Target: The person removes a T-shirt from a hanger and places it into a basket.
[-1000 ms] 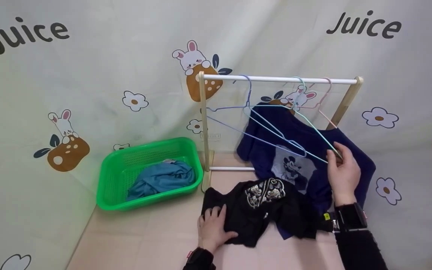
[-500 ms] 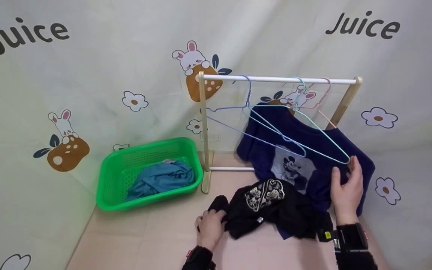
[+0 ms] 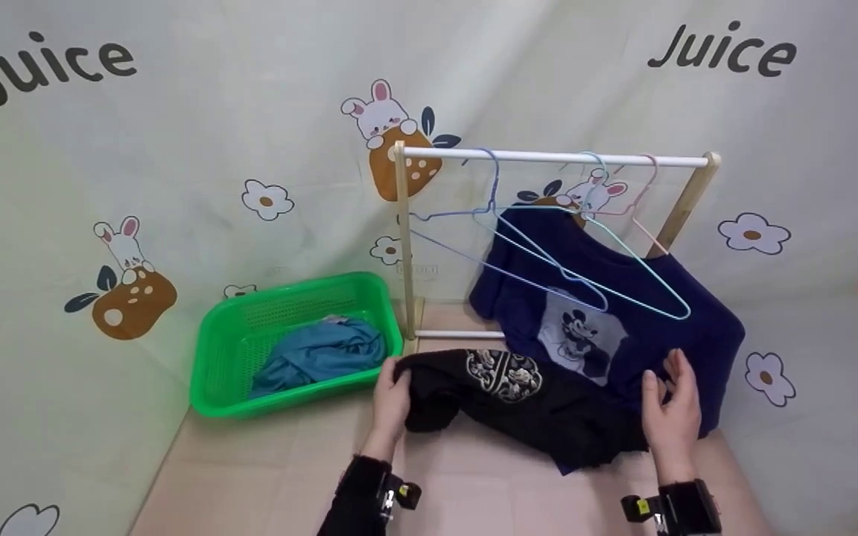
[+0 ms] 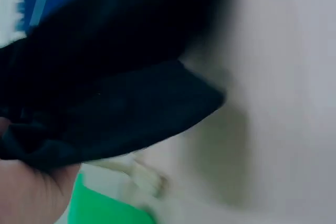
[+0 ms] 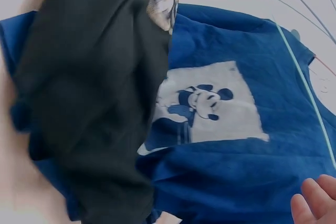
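My left hand [image 3: 390,398] pinches the left end of a black garment [image 3: 548,417] with a gold-and-white embroidered patch, lifting that end off the floor. In the left wrist view, the thumb side of the hand and a fold of black cloth [image 4: 115,93] show. My right hand [image 3: 671,417] is held with thumb and fingers apart at the garment's right end, nothing visible between them. Behind it hangs a navy shirt [image 3: 667,298] with a grey mouse print. The right wrist view has the right fingertips [image 5: 316,203] in front of the navy cloth.
A small rack with a white rail [image 3: 541,157] holds a blue hanger [image 3: 494,186], a mint-green hanger [image 3: 652,269] and a pink hanger [image 3: 645,192]. To the left, a green basket [image 3: 209,372] contains a teal cloth [image 3: 325,353]. A printed curtain [image 3: 250,134] stands behind.
My right hand has let go of the mint-green hanger's corner and come down beside the black garment. My left hand has gripped the garment's left end and raised it, spreading it out.
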